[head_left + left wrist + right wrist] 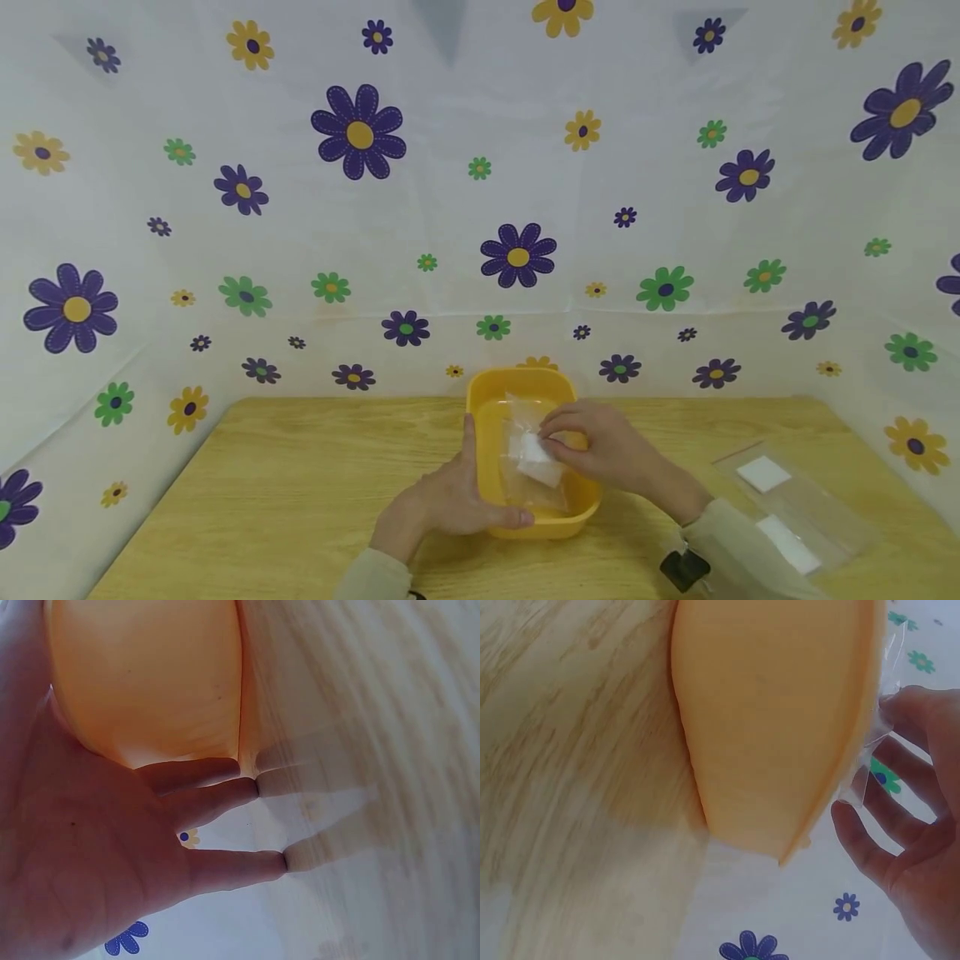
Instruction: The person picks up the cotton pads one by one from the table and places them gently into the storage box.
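Observation:
A yellow plastic basin (486, 392) stands on the wooden table, with a clear plastic bag (536, 492) holding something white inside it. My left hand (457, 500) holds the basin at its near left corner: the thumb lies over the front rim, and the fingers extend along the outer left wall. In the left wrist view those fingers (232, 870) are straight and spread, their tips down at the tabletop. Over the basin's right side reaches my right hand (600, 442), thumb and fingertips pinching the clear bag. The right wrist view shows the bag's film (870, 761) above the rim.
To the right on the table (300, 475) lies another clear bag (817, 500) with two white squares, partly behind my right sleeve (742, 542). A white flower-patterned cloth (450, 217) encloses the table at the back and sides, close behind the basin.

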`<state>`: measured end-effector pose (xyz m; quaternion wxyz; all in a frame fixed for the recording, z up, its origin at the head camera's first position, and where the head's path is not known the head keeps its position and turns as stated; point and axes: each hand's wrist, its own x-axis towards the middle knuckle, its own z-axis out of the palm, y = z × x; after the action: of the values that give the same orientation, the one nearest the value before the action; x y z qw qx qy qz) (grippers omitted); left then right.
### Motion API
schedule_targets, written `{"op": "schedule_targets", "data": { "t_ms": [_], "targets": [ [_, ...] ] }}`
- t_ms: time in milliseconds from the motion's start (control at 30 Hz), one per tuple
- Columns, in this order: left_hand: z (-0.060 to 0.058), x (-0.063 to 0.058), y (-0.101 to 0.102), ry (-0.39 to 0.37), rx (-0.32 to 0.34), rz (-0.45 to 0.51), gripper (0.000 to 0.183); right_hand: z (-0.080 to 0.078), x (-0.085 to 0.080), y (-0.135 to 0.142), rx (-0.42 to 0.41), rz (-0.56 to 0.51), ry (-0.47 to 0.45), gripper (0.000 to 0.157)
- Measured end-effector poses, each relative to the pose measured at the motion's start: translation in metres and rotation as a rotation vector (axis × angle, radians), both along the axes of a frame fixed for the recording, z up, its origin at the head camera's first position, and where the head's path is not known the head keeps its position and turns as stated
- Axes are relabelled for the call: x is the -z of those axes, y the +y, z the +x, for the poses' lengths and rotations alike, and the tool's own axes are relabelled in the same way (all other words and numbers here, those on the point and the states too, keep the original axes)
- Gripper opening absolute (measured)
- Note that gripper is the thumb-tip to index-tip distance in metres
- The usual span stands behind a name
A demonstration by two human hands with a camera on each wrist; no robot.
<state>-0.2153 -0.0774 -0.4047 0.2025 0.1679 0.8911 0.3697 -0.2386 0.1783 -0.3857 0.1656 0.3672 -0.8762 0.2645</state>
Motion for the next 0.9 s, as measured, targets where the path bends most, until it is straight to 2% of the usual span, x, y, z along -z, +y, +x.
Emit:
{"op": "schedule_targets", "data": {
  "t_ms": [233, 433, 633, 900],
  "targets": [
    [-0.001, 0.000, 0.000, 0.010, 0.004, 0.024, 0.149, -0.001, 0.003, -0.009, -0.006, 0.035, -0.028, 0.009],
    [-0.001, -0.001, -0.001, 0.016, -0.006, 0.001, 0.149, -0.003, 0.006, -0.013, 0.018, 0.074, -0.054, 0.010],
    [0.001, -0.003, -0.001, 0.004, -0.010, -0.002, 0.148, -0.002, 0.012, -0.010, 0.057, 0.117, -0.096, 0.021],
    [0.000, -0.001, -0.001, 0.012, -0.006, 0.017, 0.150, 0.011, 0.014, 0.016, 0.087, 0.067, -0.138, 0.045]
  ]
}}
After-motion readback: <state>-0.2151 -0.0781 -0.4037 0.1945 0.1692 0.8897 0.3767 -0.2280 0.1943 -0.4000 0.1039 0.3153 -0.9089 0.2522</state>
